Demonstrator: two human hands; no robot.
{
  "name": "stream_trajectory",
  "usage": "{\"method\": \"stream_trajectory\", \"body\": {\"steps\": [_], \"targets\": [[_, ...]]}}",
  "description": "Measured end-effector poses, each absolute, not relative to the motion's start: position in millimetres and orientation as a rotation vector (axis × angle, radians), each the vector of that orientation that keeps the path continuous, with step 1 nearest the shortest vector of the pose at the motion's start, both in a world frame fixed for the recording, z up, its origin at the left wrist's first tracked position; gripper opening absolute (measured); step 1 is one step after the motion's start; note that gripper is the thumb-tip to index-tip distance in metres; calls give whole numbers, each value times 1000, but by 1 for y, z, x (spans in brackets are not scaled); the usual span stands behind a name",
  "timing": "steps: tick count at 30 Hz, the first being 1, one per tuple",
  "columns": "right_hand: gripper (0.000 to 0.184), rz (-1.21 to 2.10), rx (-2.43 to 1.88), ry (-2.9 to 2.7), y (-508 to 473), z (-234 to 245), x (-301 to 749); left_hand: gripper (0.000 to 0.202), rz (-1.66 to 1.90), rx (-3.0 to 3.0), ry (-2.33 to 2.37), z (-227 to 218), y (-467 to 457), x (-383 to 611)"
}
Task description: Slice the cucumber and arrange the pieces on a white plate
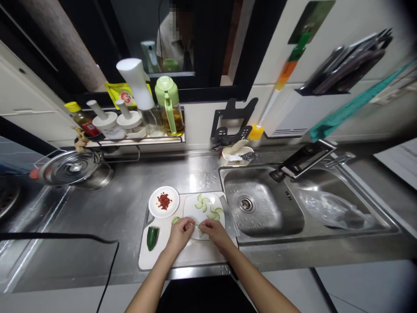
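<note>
Over the near edge of a square white plate (189, 206), my left hand (179, 234) and my right hand (215, 232) face each other, fingertips pinched. Between them they hold a thin pale-green cucumber slice (196, 225), mostly covered by the fingers. Several cucumber slices (202, 202) lie fanned out on the plate's far side, and a second fan (215, 213) is at its right. Left of the plate, a slice (175, 220) rests beside my left hand. A dark green cucumber piece (152, 238) lies on the white cutting board (163, 258).
A round white dish (154, 213) of chopped red bits stands on the board's far left. The sink (263, 204) is to the right. A lidded pot (94, 176) and a shelf of bottles, including a green-topped oil bottle (169, 108), are at the back left. A black cable (65, 236) crosses the left.
</note>
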State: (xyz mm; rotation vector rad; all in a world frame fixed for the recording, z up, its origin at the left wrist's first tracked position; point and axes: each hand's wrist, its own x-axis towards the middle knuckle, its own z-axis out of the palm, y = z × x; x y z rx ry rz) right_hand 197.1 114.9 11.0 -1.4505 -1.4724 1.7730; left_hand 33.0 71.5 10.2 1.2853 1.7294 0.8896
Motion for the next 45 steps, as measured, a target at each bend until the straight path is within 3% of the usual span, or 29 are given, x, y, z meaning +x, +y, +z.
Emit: {"method": "stream_trajectory", "body": {"steps": [9,20,31,38,45], "targets": [[16,1583,-1662,-1610,117,-2,205,21,897,1153,1666,-1,77,48],[9,1262,-1857,-1962,115,3,205,27,738,1765,1627,-13,80,50],[7,1021,-1867,-2285,112,7,201,30,525,1951,1751,-9,73,50],[11,896,-1779,-2376,106,10,204,37,506,2003,1728,-7,70,46],[25,650,-1337,-2530,79,2,226,40,479,2029,1630,-6,64,42]]}}
